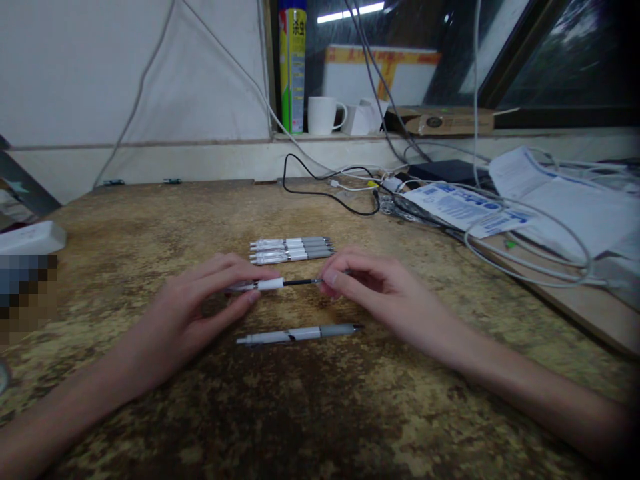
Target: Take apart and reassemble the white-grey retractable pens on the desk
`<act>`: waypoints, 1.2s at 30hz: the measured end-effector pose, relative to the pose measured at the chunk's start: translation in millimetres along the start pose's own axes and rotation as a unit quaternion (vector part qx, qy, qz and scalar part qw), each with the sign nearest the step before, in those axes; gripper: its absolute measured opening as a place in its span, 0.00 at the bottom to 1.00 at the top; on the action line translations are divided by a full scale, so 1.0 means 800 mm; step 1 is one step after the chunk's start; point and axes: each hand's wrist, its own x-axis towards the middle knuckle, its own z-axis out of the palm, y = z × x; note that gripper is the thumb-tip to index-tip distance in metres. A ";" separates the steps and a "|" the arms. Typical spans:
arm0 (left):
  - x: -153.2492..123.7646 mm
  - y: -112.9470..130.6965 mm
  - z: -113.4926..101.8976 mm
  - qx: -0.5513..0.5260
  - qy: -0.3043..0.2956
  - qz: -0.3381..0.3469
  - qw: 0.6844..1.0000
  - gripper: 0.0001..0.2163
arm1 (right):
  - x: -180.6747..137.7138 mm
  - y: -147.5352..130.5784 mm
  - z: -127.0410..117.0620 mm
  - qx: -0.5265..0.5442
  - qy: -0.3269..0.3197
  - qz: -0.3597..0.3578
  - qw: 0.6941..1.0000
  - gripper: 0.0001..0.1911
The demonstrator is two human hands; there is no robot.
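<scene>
My left hand [200, 300] is closed on the white barrel of a pen [271, 285], thumb below and fingers above. The pen's grip section is off, so a dark refill [297, 282] sticks out to the right. At the refill's tip, my right hand [363, 277] pinches with thumb and forefinger; any small part inside the pinch is hidden. Nearer to me, a white and grey pen [300, 335] lies whole on the table. Behind my hands, several similar pens [295, 250] lie side by side, pointing right.
The worn wooden table [165, 220] reaches a ledge with a spray can [293, 70] and a white mug [323, 115]. Tangled cables [345, 190], papers [560, 207] and a printed sheet [470, 208] lie at the right. A white object [35, 238] is at the left edge.
</scene>
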 end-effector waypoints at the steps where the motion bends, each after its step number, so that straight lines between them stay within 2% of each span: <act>1: 0.000 0.000 0.000 -0.002 -0.001 0.002 1.000 0.14 | 0.000 0.000 0.000 0.002 -0.007 0.001 1.000 0.13; 10: 0.002 0.003 -0.003 0.004 0.010 -0.018 1.000 0.13 | 0.003 -0.002 -0.002 0.058 -0.014 0.040 0.997 0.12; 13: 0.004 0.001 -0.006 -0.004 0.031 -0.053 0.998 0.13 | 0.006 0.002 -0.007 0.087 0.005 0.062 0.994 0.13; 19: 0.004 -0.010 -0.011 -0.036 0.048 -0.150 0.987 0.16 | 0.009 0.017 -0.010 0.219 0.052 0.094 0.970 0.17; 24: 0.002 -0.016 -0.008 -0.042 0.054 -0.167 0.983 0.16 | 0.008 0.021 -0.011 0.257 0.064 0.108 0.958 0.17; 30: 0.004 -0.014 -0.007 -0.039 0.050 -0.168 0.984 0.16 | 0.009 0.021 -0.012 0.229 0.058 0.097 0.967 0.17; 36: 0.005 -0.017 -0.008 -0.041 0.038 -0.165 0.985 0.16 | 0.008 0.017 -0.016 0.089 0.041 0.084 0.992 0.15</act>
